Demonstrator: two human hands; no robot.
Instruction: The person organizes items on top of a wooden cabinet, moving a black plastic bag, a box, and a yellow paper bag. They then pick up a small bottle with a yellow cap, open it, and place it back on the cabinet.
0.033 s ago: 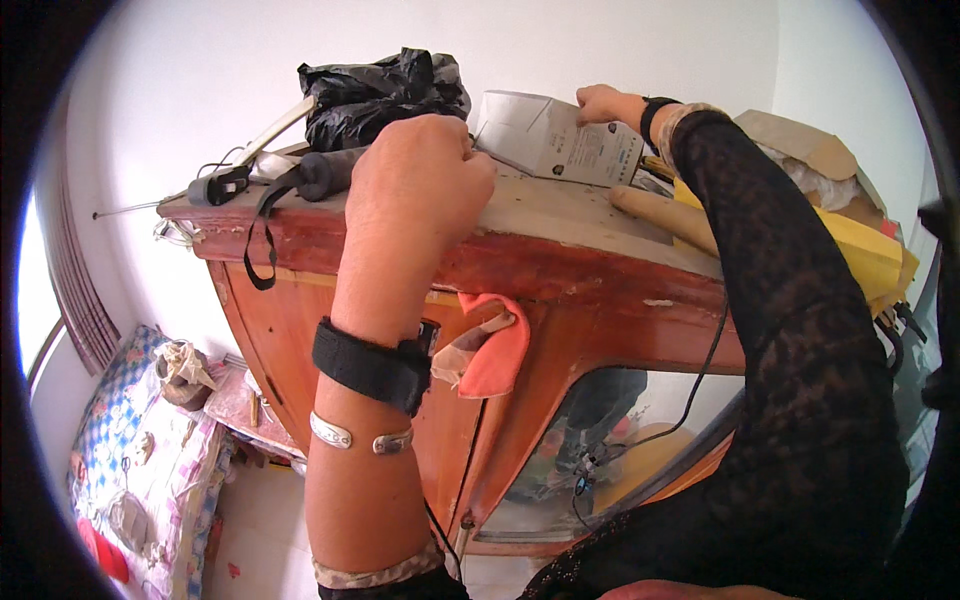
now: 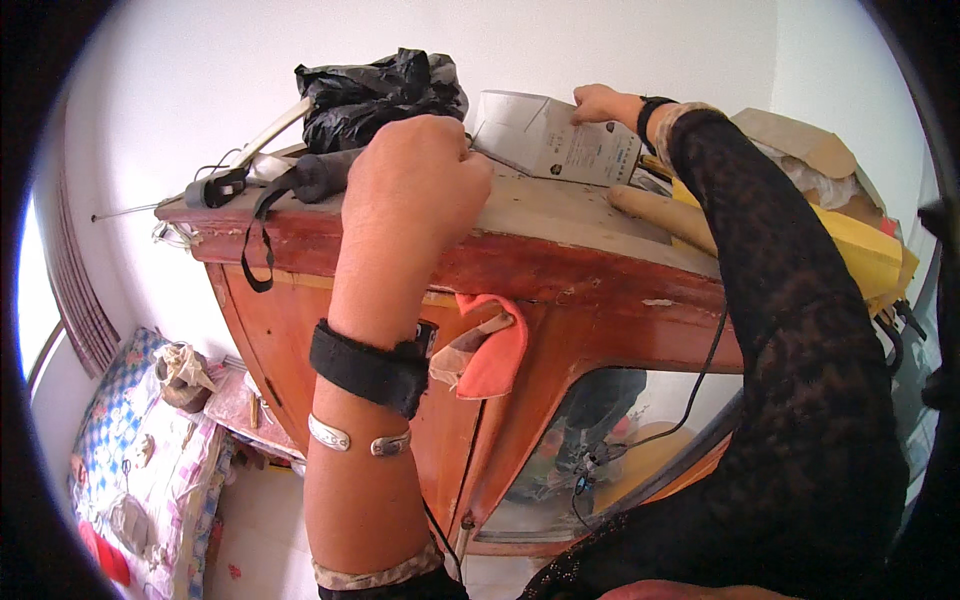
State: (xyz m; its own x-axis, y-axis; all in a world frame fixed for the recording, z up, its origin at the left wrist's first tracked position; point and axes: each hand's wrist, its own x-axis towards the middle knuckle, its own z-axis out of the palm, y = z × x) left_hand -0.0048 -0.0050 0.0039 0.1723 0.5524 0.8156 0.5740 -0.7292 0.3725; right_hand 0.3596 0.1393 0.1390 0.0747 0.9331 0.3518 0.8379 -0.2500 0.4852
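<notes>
Both my arms reach up to the top of a reddish wooden cabinet [image 2: 600,272]. A white printed cardboard box [image 2: 557,150] sits there, and my right hand [image 2: 598,103] curls its fingers over the box's upper edge. My left hand [image 2: 418,180], back toward me, is closed above the cabinet's front edge; its fingertips and anything in them are hidden. Just beyond it lies a crumpled black plastic bag [image 2: 380,100]. A dark rolled thing [image 2: 320,178] with a black strap [image 2: 262,240] is at its left, the strap hanging over the edge.
A yellow bag [image 2: 860,255], brown paper packaging [image 2: 800,145] and a tan rounded stick-like thing [image 2: 660,215] lie at the right. A coral cloth piece [image 2: 492,355] hangs on the cabinet front, beside a glass pane [image 2: 570,440]. A bed [image 2: 140,450] stands low at the left.
</notes>
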